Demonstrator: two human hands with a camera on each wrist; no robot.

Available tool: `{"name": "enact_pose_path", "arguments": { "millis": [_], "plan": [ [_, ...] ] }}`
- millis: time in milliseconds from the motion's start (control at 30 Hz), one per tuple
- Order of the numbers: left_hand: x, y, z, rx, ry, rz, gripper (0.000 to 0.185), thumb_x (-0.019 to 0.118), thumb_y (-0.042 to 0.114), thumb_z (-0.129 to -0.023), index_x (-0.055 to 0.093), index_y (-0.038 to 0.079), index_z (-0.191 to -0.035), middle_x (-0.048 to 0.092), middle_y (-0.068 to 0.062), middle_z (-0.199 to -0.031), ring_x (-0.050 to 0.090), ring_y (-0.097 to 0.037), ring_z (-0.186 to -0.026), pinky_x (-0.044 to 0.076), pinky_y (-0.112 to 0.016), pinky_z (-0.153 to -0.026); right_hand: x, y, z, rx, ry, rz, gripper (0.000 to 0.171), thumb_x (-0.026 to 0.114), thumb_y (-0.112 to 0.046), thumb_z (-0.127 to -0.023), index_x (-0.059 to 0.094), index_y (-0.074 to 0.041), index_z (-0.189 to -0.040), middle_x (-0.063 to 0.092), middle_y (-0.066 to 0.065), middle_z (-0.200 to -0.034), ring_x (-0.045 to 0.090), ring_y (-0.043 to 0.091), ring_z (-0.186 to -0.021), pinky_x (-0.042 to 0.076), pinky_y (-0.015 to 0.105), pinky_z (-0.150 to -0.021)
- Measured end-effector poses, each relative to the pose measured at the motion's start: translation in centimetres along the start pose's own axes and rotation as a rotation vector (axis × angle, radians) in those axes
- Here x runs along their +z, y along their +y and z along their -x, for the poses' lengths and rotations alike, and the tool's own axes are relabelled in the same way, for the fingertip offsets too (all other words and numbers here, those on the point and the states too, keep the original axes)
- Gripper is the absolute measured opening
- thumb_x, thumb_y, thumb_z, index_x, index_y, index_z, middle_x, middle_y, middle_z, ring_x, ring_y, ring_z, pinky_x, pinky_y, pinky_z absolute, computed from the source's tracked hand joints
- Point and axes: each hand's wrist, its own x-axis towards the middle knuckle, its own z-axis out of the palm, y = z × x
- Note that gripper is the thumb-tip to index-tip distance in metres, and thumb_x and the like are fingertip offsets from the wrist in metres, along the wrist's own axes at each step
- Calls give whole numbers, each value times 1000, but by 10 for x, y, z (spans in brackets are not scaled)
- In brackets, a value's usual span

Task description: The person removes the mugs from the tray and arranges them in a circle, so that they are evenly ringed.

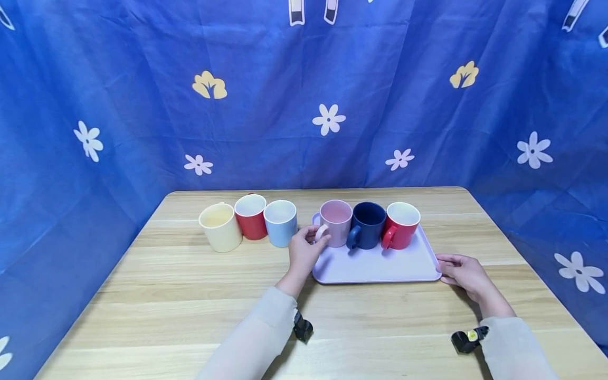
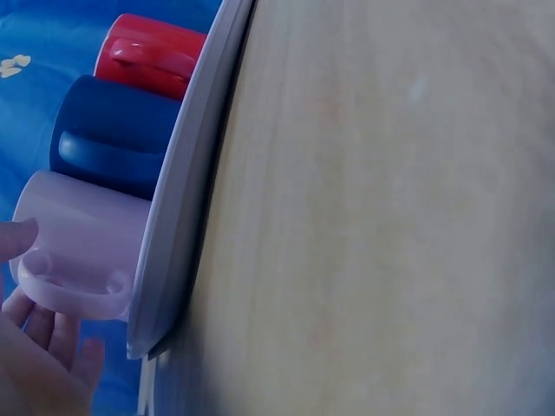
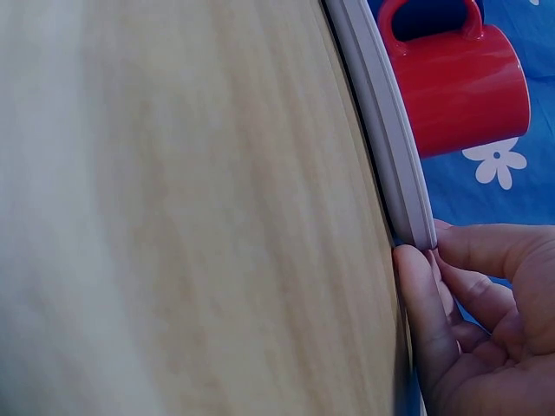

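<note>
My left hand [image 1: 304,252] is at the left end of a lilac tray [image 1: 375,270] and pinches the handle of a pink mug [image 1: 338,232]. In the left wrist view, the thumb lies against the mug's side and the fingers are at the handle. My right hand [image 1: 467,275] grips the tray's near right corner between thumb and fingers. A navy blue mug [image 1: 368,232] and a red mug with a white inside [image 1: 402,232] stand upright beside the pink mug in a row on the tray. Their handles point toward me.
Left of the tray, a cream mug [image 1: 222,232], another red mug [image 1: 253,224] and a light blue mug [image 1: 281,229] stand upright on the wooden table [image 1: 190,301]. A blue patterned cloth [image 1: 266,105] hangs behind the table and along its sides.
</note>
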Motion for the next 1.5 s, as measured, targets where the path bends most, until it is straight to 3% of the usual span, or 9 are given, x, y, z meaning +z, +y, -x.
{"name": "enact_pose_path", "arguments": {
  "millis": [133, 300, 533, 900, 1033, 1200, 1500],
  "plan": [
    [0, -2, -1, -40, -19, 16, 24, 78, 3, -75, 67, -8, -94, 67, -15, -80, 63, -23, -75, 53, -25, -67, -1, 0, 0, -5, -2, -2, 48, 59, -6, -93, 43, 17, -131, 65, 9, -104, 62, 3, -80, 55, 25, -71],
    [-2, -5, -4, -62, -55, 55, 19, 74, -1, -78, 67, -9, -93, 68, -16, -81, 64, -23, -75, 54, -24, -66, -1, 0, -1, -7, 1, 2, 48, 59, -6, -93, 43, 17, -131, 65, 10, -104, 62, 4, -80, 55, 25, -71],
    [-7, -7, -8, -52, -99, -17, 20, 76, 3, -78, 70, -7, -94, 68, -14, -78, 63, -22, -72, 53, -26, -63, -1, 0, -1, -5, 5, 7, 48, 59, -6, -93, 43, 16, -131, 65, 11, -106, 62, 3, -81, 55, 25, -71],
    [-12, -7, -9, -20, -67, -46, 17, 73, 0, -81, 71, -9, -95, 69, -17, -76, 67, -24, -69, 53, -24, -57, 1, -1, -1, 3, 8, 1, 49, 60, -7, -92, 43, 16, -132, 65, 10, -105, 62, 3, -80, 55, 25, -71],
    [-20, -3, -13, 3, -77, -42, 18, 73, 0, -80, 71, -9, -96, 69, -17, -77, 66, -21, -68, 52, -22, -57, 0, -1, 0, 3, -2, -4, 49, 60, -6, -92, 43, 16, -132, 65, 10, -106, 62, 3, -81, 54, 25, -71],
    [-32, 3, -18, 47, -134, -20, 20, 75, 0, -79, 71, -8, -97, 70, -17, -80, 65, -17, -70, 51, -20, -62, 0, -1, 0, 5, 1, -2, 49, 60, -7, -92, 42, 16, -132, 65, 11, -106, 62, 3, -81, 54, 25, -71],
    [-59, 12, -22, 21, -233, 25, 18, 74, 2, -80, 72, -6, -97, 70, -14, -82, 62, -7, -73, 50, -19, -66, 1, 0, 0, 7, 3, 1, 49, 60, -7, -92, 43, 15, -132, 65, 12, -108, 62, 3, -81, 54, 25, -71]
  ]
}}
